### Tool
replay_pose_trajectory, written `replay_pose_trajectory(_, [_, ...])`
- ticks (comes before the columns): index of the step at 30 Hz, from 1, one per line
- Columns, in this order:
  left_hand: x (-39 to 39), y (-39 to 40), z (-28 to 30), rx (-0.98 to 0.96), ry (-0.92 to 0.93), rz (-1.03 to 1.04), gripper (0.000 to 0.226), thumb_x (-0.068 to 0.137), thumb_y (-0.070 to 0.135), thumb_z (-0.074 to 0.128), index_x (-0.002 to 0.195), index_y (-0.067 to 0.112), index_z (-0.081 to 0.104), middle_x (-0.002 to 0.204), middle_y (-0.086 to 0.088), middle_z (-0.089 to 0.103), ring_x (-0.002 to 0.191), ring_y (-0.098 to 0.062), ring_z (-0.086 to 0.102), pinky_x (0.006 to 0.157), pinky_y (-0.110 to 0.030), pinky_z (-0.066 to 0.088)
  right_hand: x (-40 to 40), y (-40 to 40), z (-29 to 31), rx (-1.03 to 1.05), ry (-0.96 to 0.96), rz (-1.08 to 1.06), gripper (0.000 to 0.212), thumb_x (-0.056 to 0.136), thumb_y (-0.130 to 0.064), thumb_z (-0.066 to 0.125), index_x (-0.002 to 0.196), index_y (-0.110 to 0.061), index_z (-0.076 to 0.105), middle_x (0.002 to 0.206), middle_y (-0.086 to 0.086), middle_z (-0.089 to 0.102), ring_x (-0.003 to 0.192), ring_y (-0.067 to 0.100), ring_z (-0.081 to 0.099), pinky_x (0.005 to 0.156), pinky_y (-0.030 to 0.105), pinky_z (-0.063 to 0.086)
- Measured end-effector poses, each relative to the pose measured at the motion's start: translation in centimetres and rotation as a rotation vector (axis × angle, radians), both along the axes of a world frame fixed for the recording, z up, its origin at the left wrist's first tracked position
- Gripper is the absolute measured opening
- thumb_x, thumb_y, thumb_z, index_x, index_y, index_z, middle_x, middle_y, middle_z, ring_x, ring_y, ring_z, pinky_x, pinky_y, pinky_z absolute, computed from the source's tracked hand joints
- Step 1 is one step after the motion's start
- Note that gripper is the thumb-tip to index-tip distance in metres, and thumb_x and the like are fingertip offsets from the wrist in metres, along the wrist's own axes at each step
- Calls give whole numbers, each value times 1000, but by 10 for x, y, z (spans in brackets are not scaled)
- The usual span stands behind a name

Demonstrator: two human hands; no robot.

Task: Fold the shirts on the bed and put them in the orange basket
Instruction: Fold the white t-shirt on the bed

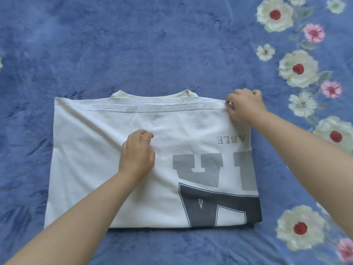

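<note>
A white shirt (pixel 95 169) with grey and dark printed letters lies folded into a rough rectangle on the bed, its hem laid over the collar at the far edge. My right hand (pixel 244 107) pinches the shirt's far right corner at the hem. My left hand (pixel 136 153) rests on the middle of the shirt with its fingers curled, thumb and fingertips close together on the fabric. The orange basket is out of view.
A blue plush bedspread (pixel 133 44) covers the whole bed around the shirt. A band of white, pink and red-centred flowers (pixel 298 68) is printed along its right side.
</note>
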State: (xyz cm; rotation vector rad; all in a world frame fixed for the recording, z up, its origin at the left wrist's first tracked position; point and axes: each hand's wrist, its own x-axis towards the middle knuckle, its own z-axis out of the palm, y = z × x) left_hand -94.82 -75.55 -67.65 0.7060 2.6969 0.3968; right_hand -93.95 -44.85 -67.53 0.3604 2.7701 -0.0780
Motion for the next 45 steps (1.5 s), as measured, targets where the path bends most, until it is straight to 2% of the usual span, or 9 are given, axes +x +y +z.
replay_pose_trajectory(13, [7, 55, 5, -181, 7, -64, 31, 57, 3, 52, 86, -2, 64, 89, -22, 63, 73, -39, 64, 58, -45, 52, -15, 40, -15, -94, -1, -7, 22, 92, -17, 44, 106, -5, 56, 112, 14, 57, 111, 31, 43, 92, 38, 28])
replay_pose_trajectory(19, [-7, 94, 2, -123, 131, -257, 32, 68, 13, 36, 93, 4, 54, 94, -20, 64, 77, -37, 65, 57, -38, 52, 53, 25, -19, -528, 328, -460, 34, 88, -30, 56, 106, -1, 54, 100, 14, 55, 100, 30, 49, 86, 35, 35])
replay_pose_trajectory(24, [-16, 169, 3, -83, 211, -570, 35, 67, 14, 36, 86, 4, 63, 91, -14, 66, 74, -30, 64, 55, -29, 49, 153, 13, -7, -762, -121, -452, 35, 84, -33, 65, 59, -19, 43, 54, -10, 44, 58, 12, 44, 55, 23, 31])
replay_pose_trajectory(27, [-10, 207, 5, -217, 119, -565, 29, 81, 6, 45, 107, 7, 57, 119, -10, 55, 107, -27, 53, 72, -35, 43, 185, -2, -10, -772, -268, -340, 48, 90, -30, 57, 51, -19, 30, 49, -3, 38, 54, 15, 40, 54, 29, 25])
replay_pose_trajectory(31, [0, 229, -2, -365, 63, -583, 45, 91, 12, 42, 136, 13, 34, 144, -7, 31, 132, -23, 28, 92, -39, 33, 194, 5, -11, -945, -274, -475, 44, 92, -22, 53, 51, -16, 38, 54, 7, 54, 42, 3, 49, 49, 17, 36])
replay_pose_trajectory(36, [-1, 237, -7, -347, 315, -940, 57, 85, 7, 51, 139, 22, 41, 151, -9, 29, 138, -28, 29, 102, -43, 35, 195, -4, -14, -771, -281, -331, 35, 86, -39, 60, 60, -16, 50, 63, 0, 55, 70, 20, 51, 56, 22, 34])
replay_pose_trajectory(40, [1, 261, 5, -495, 386, -1278, 41, 74, 6, 32, 63, 22, 68, 74, 4, 66, 83, -17, 61, 88, -32, 48, 204, -3, -22, -1271, -397, -623, 23, 81, -19, 70, 100, -8, 64, 101, 4, 70, 97, 17, 65, 91, 34, 49])
replay_pose_trajectory(42, [-7, 264, 7, -664, 288, -1283, 38, 83, 5, 36, 88, 21, 70, 92, 5, 66, 96, -16, 59, 94, -28, 33, 206, -2, -21, -1497, -457, -686, 21, 82, -7, 67, 101, -14, 63, 104, -1, 69, 95, 11, 64, 92, 27, 49])
replay_pose_trajectory(45, [-21, 260, 12, -868, 194, -1103, 31, 90, 9, 43, 113, 23, 57, 117, 3, 60, 115, -17, 50, 95, -32, 26, 204, -14, -20, -1511, -526, -629, 17, 83, -7, 66, 90, -22, 62, 87, -9, 65, 74, 2, 58, 62, 13, 46])
